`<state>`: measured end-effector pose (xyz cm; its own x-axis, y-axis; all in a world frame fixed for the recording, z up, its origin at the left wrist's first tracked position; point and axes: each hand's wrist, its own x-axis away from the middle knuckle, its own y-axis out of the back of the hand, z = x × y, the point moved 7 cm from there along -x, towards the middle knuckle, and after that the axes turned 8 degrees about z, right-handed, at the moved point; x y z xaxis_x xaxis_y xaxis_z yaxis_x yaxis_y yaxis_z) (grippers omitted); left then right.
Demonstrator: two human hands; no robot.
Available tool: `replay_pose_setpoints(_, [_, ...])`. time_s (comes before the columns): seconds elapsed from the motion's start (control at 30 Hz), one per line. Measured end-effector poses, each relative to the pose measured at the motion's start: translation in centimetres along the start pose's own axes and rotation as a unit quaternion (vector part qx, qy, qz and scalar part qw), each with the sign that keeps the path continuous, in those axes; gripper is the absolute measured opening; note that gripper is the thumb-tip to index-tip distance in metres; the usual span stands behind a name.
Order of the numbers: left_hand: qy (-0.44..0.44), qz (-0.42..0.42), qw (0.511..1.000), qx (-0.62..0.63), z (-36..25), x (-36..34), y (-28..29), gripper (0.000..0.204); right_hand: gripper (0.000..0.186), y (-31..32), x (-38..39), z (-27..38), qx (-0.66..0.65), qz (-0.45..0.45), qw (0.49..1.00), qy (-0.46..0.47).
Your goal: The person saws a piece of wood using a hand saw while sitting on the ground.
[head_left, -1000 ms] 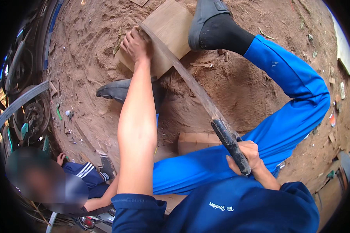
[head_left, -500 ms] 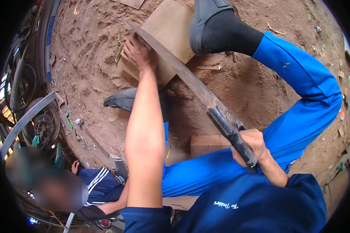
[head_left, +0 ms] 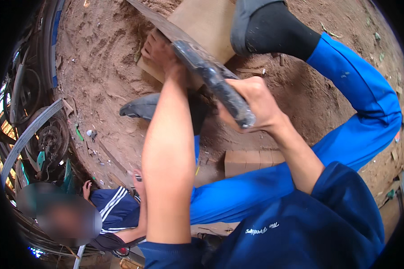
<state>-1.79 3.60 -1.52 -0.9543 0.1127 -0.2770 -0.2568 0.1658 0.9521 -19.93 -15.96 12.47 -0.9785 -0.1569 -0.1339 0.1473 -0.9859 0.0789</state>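
A handsaw (head_left: 153, 19) with a worn blade and a scuffed black handle lies slantwise across a flat brown wooden board (head_left: 204, 22). My right hand (head_left: 256, 101) is closed round the saw's handle. At the board's left edge, my left hand (head_left: 159, 49) presses down with its fingers bent over the wood, just left of the blade. Its fingertips are partly blurred. One dark shoe (head_left: 141, 106) of mine shows below the board, left of my left forearm. The other foot, in a black sock (head_left: 278, 33), is at the board's right side.
A row of brown blocks (head_left: 253, 162) stands on the sandy ground (head_left: 98, 67) by my blue trouser leg. Another person (head_left: 116, 206) in a striped dark top is at lower left, near wheels (head_left: 51, 136) and a curved metal strip (head_left: 31, 130). Scraps litter the ground.
My right hand has pushed the saw forward and left, bringing the handle near my left hand. My left hand stays on the board. The other person's arm has moved up.
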Motion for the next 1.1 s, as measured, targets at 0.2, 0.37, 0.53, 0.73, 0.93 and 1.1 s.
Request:
replay_pose_setpoints(0.2, [-0.007, 0.014, 1.0, 0.008, -2.6, 0.1, 1.4, 0.041, 0.018, 0.4, 5.6, 1.4, -0.039, 0.025, 0.995, -0.09])
replay_pose_setpoints(0.37, [-0.018, 0.005, 0.999, 0.035, -1.4, -0.3, 1.0, 0.039, 0.016, 3.6, 15.7, 6.6, 0.023, 0.018, 0.991, -0.133])
replay_pose_setpoints(0.53, [-0.019, 0.01, 1.0, 0.006, -2.0, 0.0, 0.1, 0.049, 0.015, 4.0, 15.2, 6.0, 0.053, 0.036, 0.988, -0.143])
replay_pose_setpoints(0.73, [-0.066, -0.021, 0.996, -0.059, 0.7, 0.3, -0.6, 0.048, 0.012, 2.9, 8.3, 2.7, 0.051, 0.05, 0.993, -0.092])
replay_pose_setpoints(0.93, [0.016, -0.008, 0.999, 0.036, -4.9, 0.5, 3.5, 0.031, 0.012, -0.2, 3.8, 0.0, 0.077, 0.023, 0.995, -0.06])
replay_pose_setpoints(1.1, [0.02, -0.014, 0.999, 0.036, -3.4, 0.1, 3.8, 0.028, 0.012, -1.8, 3.0, 0.4, 0.085, -0.003, 0.994, -0.072])
